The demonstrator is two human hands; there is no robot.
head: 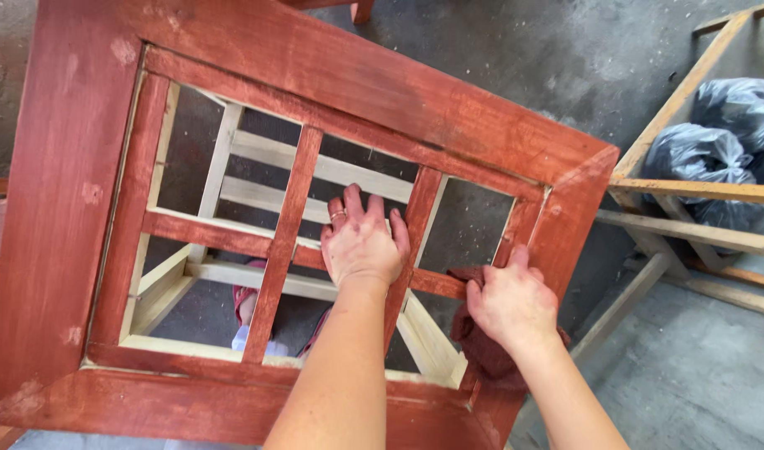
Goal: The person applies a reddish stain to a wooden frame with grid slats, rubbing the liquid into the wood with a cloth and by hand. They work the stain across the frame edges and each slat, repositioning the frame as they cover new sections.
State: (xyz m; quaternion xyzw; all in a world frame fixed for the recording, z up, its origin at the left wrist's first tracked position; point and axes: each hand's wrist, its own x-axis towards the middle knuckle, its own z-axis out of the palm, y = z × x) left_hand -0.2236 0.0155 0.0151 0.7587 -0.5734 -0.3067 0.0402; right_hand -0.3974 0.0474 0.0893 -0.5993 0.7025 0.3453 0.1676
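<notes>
The red-stained wooden lattice frame (315,167) looks stiff and heavy; left hand (361,242) rests flat on its bars, right hand (511,304) clutches a dark red rag (482,350).

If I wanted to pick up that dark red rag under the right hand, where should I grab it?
Probably from the lower right, by the bunched dark red cloth rag hanging below the red-stained wooden lattice frame. That loose fold bulges clear beneath the right hand, while the upper part is pressed against the frame's bar.

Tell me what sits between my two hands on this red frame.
Between the left hand and the right hand, the head view shows one upright red bar of the frame's grid, plus open gaps down to the grey floor.
</notes>
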